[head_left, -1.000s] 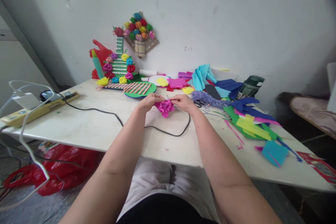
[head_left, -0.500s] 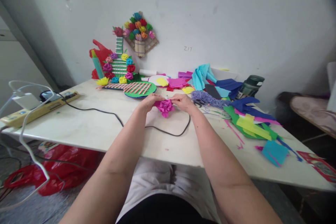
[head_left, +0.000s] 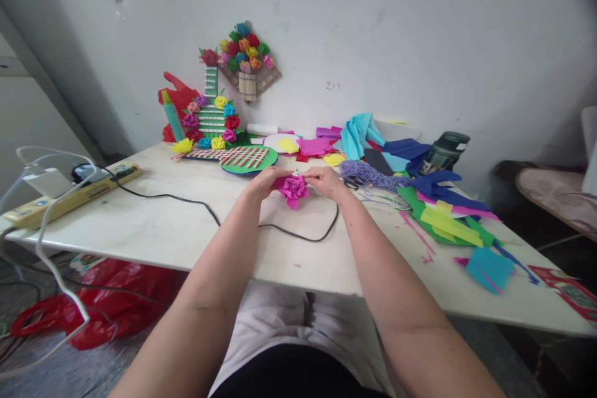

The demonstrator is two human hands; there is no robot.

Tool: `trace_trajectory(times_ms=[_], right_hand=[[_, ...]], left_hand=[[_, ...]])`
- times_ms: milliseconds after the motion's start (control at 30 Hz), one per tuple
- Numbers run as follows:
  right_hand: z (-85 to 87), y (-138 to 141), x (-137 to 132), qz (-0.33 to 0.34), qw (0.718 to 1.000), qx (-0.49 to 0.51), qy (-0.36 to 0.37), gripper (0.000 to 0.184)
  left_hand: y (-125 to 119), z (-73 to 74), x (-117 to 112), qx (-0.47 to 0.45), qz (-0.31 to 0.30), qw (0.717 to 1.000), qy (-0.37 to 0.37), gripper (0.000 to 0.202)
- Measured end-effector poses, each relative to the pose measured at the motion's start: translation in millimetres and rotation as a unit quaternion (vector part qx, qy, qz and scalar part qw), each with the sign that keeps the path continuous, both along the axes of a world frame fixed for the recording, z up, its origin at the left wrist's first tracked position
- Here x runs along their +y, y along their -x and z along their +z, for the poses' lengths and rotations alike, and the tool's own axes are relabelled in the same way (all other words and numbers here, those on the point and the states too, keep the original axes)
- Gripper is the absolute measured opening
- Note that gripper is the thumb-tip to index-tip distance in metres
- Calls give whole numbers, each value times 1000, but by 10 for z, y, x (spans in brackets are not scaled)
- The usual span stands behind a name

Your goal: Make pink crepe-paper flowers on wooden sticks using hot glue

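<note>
A magenta paper flower (head_left: 294, 191) is held between my two hands over the middle of the table. My left hand (head_left: 270, 180) pinches its left edge. On the other side, the fingers of my right hand (head_left: 323, 180) are closed on the right edge. A small pale tip shows behind the flower, too small to name. Beyond my left hand lies a green round base (head_left: 271, 158) with a lattice of pinkish sticks. Purple yarn (head_left: 370, 175) sits just right of my right hand. A black cord (head_left: 298, 236) curves below the flower.
A yellow power strip (head_left: 69, 193) with plugged cables lies at the left. A flower-decorated guitar-shaped craft (head_left: 212, 117) stands at the back. Coloured paper (head_left: 450, 227) and a dark bottle (head_left: 445, 152) are at the right. A red bag (head_left: 121, 298) rests below the table.
Both hands keep their grip on the paper flower, which has turned very slightly. The camera view has shifted a little; nothing else has visibly moved.
</note>
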State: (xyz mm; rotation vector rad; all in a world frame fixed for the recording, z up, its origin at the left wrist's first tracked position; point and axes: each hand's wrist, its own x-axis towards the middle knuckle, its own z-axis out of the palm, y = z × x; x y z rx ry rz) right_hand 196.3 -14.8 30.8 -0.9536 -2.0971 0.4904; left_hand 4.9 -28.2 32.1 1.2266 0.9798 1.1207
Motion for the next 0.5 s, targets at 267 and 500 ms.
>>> trace_trajectory(times_ms=[267,500], right_hand=[[27,17,-33,-33,999,-28,-7,21],[28,9,-44,-41,999,-35,0,22]], left_hand=[[3,27,-35,40,-3,999,-36,25],[42,-5,18,26,-26,999,-25,23]])
